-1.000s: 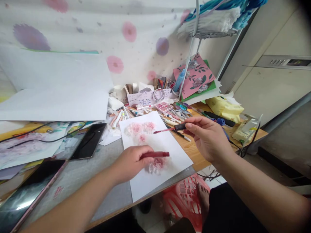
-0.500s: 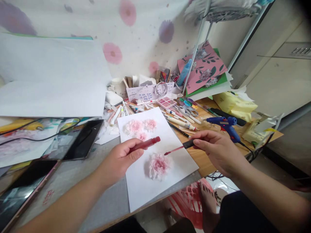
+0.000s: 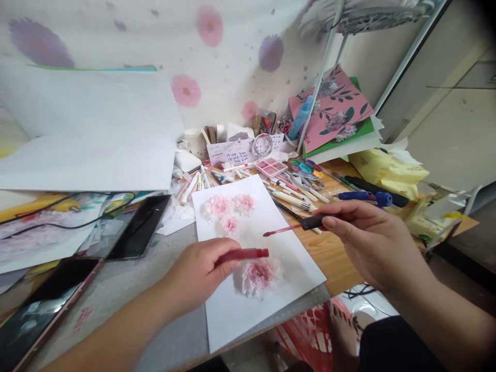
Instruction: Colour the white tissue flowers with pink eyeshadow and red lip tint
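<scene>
My left hand (image 3: 207, 271) is closed around a red lip gloss tube (image 3: 248, 253), its uncapped mouth pointing right. Between the fingers of my right hand (image 3: 368, 232) is the black cap of a lip gloss wand (image 3: 282, 230); its reddish tip points left, apart from the tube. Below both lies a white sheet of paper (image 3: 232, 323). A large pink and white ruffled flower (image 3: 261, 279) sits on its lower part, partly behind the tube. Several smaller pink flowers, one of them a tiny bloom (image 3: 229, 225), are at its upper left.
Pens and markers (image 3: 298, 199) lie scattered behind the paper, near a pink palette (image 3: 271, 167) and scissors (image 3: 306, 183). A blue glue gun (image 3: 366, 198) rests beyond my right hand. Phones (image 3: 139, 227) lie at the left, below a large white board (image 3: 85, 160). A pink floral card (image 3: 333, 113) leans at the back right.
My left hand has lowered, and the tube now lies nearly level over the large flower's upper edge. The wand sits higher relative to the tube. The camera view has shifted slightly.
</scene>
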The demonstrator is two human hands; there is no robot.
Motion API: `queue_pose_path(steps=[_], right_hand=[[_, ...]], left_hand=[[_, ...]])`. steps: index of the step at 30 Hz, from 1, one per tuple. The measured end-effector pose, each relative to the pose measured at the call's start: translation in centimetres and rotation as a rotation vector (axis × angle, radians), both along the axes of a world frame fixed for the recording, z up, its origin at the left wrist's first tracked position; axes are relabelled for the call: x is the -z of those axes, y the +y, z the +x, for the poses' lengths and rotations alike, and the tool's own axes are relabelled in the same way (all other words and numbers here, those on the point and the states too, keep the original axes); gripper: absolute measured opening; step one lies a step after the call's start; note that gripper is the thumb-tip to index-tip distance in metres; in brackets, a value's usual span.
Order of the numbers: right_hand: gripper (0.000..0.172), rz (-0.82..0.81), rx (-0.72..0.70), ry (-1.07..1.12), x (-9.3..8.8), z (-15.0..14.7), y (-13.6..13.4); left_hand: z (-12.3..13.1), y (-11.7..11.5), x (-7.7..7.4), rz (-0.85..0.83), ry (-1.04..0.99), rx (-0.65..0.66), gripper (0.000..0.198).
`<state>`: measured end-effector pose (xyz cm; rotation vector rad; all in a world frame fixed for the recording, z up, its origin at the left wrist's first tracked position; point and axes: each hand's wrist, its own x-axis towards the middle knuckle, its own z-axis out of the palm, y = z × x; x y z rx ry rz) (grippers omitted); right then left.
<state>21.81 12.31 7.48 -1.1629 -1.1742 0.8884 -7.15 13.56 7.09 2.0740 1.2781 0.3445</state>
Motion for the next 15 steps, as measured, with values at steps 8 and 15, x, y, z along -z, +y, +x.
queue_pose_path(steps=[8, 15], right_hand=[[0.021, -0.051, -0.001, 0.087, 0.46, -0.02, 0.84], [0.021, -0.029, 0.018, 0.064, 0.14, -0.25, 0.22]], left_hand=[[-0.79, 0.18, -0.26, -0.104, -0.233, 0.004, 0.031], [-0.89, 0.71, 0.01, -0.02, -0.277, -0.278, 0.036]])
